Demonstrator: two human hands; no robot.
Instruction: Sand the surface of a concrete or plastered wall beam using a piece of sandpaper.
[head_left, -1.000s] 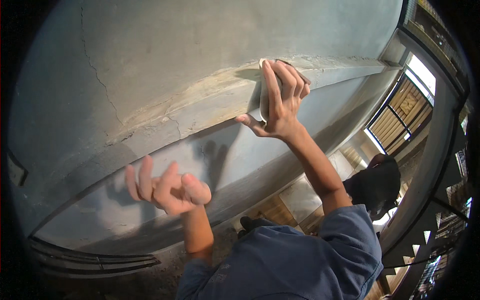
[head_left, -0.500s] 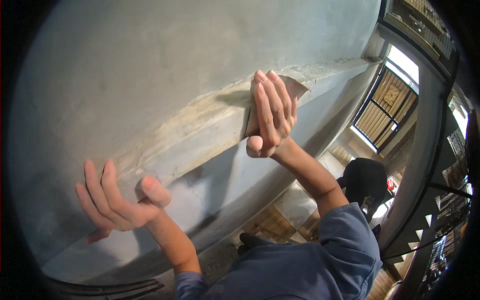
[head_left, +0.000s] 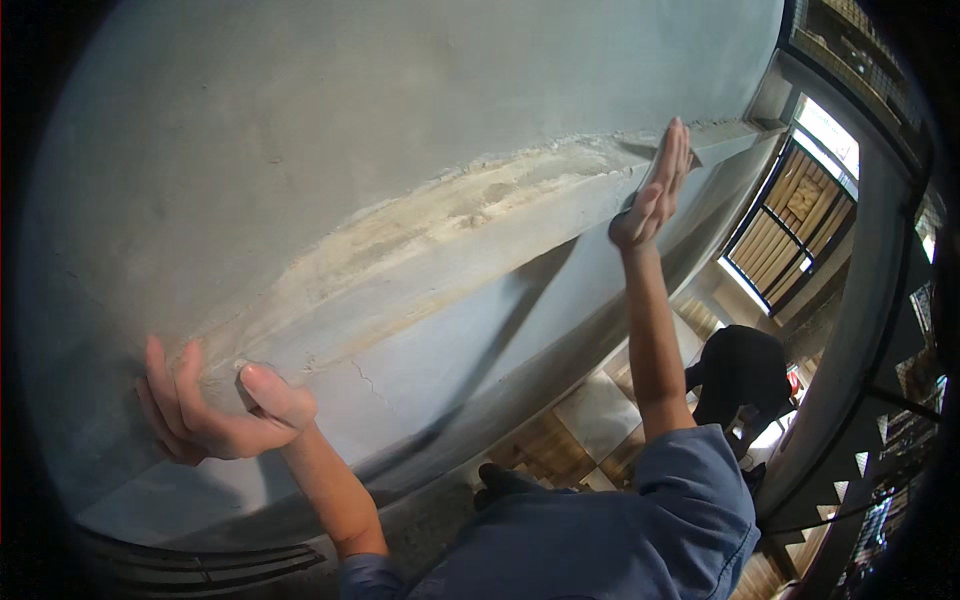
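Seemingly a passage inside a building, judging by the plastered grey wall (head_left: pixel 300 120), tiled floor (head_left: pixel 598 412) and slatted panel (head_left: pixel 783 228)

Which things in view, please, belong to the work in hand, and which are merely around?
In the work: thin sheet at the right hand, ledge, wall, open left hand.
Merely around: slatted panel, floor tiles.

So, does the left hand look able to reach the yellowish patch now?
Probably yes: the left hand looks empty and is near the left end of the yellowish patch, with nothing visible between.
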